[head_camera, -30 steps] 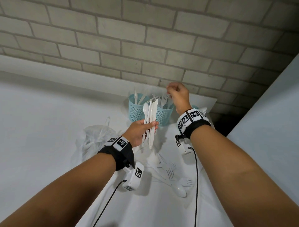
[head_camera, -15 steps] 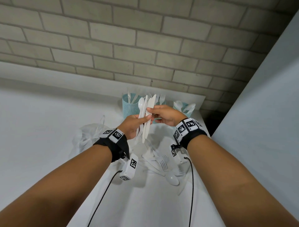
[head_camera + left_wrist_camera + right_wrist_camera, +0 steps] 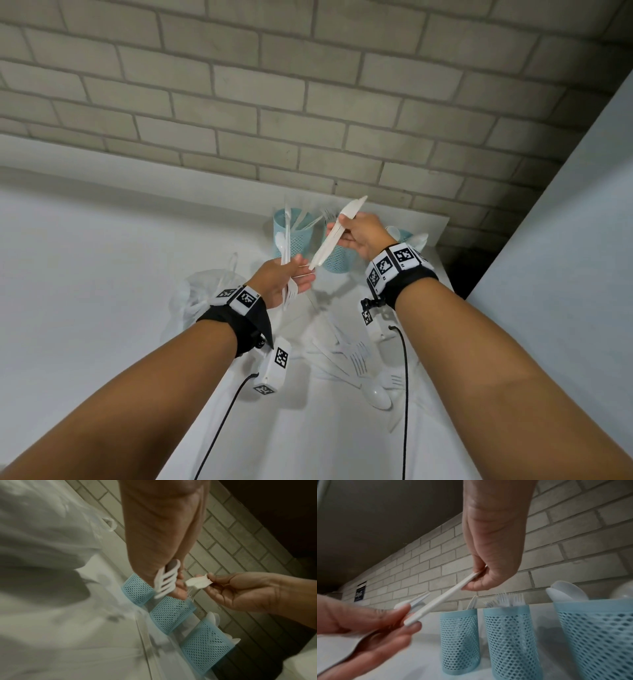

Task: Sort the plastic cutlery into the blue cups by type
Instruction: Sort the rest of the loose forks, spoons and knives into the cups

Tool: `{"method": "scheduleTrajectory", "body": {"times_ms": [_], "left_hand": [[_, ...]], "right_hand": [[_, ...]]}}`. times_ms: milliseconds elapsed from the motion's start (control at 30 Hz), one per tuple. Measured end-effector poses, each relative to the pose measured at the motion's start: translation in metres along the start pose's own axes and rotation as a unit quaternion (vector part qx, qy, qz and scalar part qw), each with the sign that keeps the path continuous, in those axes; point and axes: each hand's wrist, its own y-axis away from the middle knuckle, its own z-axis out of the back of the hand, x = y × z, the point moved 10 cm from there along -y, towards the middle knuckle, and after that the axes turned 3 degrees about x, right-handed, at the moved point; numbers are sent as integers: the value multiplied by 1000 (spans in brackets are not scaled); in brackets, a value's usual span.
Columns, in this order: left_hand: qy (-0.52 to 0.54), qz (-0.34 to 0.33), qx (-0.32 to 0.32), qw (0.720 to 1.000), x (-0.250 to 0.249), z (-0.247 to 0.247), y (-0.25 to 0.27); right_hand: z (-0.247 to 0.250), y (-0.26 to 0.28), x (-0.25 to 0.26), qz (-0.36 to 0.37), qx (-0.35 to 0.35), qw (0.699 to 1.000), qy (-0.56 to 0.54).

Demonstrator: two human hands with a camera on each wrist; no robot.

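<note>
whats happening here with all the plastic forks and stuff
A person is sorting white plastic cutlery into three blue mesh cups by the brick wall. The right hand pinches a knife, lifted clear of the bundle of a fork and spoon that the left hand grips. More loose cutlery lies on the white table.

Three blue cups [image 3: 459, 639], two hands [image 3: 359, 233]

I see a crumpled clear plastic bag [image 3: 202, 294] lying on the white table [image 3: 85, 274], with a grey brick wall [image 3: 308, 102] behind.
</note>
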Motion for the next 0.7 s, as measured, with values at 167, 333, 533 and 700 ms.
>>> {"method": "scheduleTrajectory", "body": {"times_ms": [167, 333, 533, 700], "left_hand": [[26, -5, -22, 999, -3, 15, -3], [1, -3, -19, 1000, -11, 14, -3], [93, 82, 2, 992, 2, 12, -2], [79, 68, 4, 994, 0, 10, -1]], "right_hand": [[-11, -19, 27, 71, -67, 994, -49], [-18, -43, 43, 148, -154, 976, 29], [-34, -55, 37, 163, -164, 964, 134], [-56, -67, 20, 123, -72, 951, 275]]}}
